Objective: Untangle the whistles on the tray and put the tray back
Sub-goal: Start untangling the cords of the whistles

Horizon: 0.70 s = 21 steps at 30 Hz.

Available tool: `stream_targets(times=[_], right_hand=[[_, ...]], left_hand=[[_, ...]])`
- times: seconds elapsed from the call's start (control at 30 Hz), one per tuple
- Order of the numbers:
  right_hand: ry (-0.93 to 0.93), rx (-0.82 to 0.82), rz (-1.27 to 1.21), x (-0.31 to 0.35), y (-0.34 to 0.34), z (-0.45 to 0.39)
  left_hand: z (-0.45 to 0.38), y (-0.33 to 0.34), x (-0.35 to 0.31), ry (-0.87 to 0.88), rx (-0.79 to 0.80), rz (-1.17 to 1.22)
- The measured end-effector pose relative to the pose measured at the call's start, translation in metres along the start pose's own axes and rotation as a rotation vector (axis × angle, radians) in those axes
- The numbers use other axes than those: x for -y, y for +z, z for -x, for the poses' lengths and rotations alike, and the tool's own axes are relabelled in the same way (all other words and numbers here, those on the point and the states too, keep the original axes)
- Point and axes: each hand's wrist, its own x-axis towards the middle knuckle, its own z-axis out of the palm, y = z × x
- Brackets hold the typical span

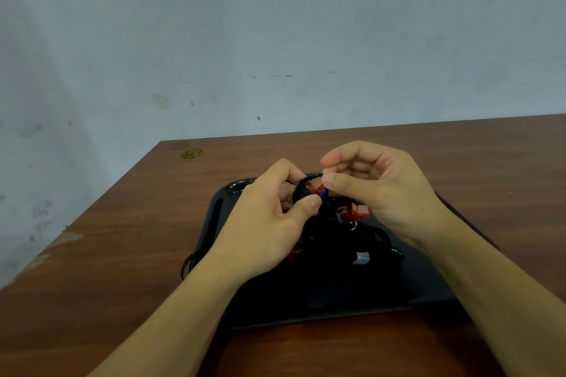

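A black tray [337,306] lies on the brown table in front of me. On it sits a tangle of black cords with red whistles [356,212] and a pale whistle [360,259]. Both hands are raised a little above the tray's far half. My left hand [269,223] grips a bunch of black cord between thumb and curled fingers. My right hand [376,190] pinches the cord next to a red whistle [315,185] with a blue part, between thumb and forefinger. The hands almost touch. Much of the tangle is hidden under my palms.
The wooden table [122,254] runs to a pale wall at the back, and its left edge falls away diagonally. A loop of black cord [190,263] hangs over the tray's left rim. A small brass disc [192,153] sits near the table's far left corner.
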Motion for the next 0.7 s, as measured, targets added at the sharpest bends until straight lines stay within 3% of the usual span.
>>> stream_targets(times=[0.13, 0.37, 0.53, 0.7], right_hand=[[-0.132, 0.006, 0.182, 0.0004, 0.0068, 0.0025], [-0.185, 0.037, 0.405, -0.0003, 0.0081, 0.0061], [-0.225, 0.022, 0.276, 0.0009, 0.0102, 0.0052], [-0.148, -0.038, 0.203, -0.0021, 0.0084, 0.0028]], left_hand=[[-0.0007, 0.0012, 0.0013, -0.029, -0.029, -0.018], [-0.0014, 0.0016, 0.0023, -0.048, -0.034, 0.044], [-0.0009, 0.0040, -0.0009, -0.036, -0.082, 0.092], [0.0003, 0.0044, -0.0025, -0.027, -0.081, 0.085]])
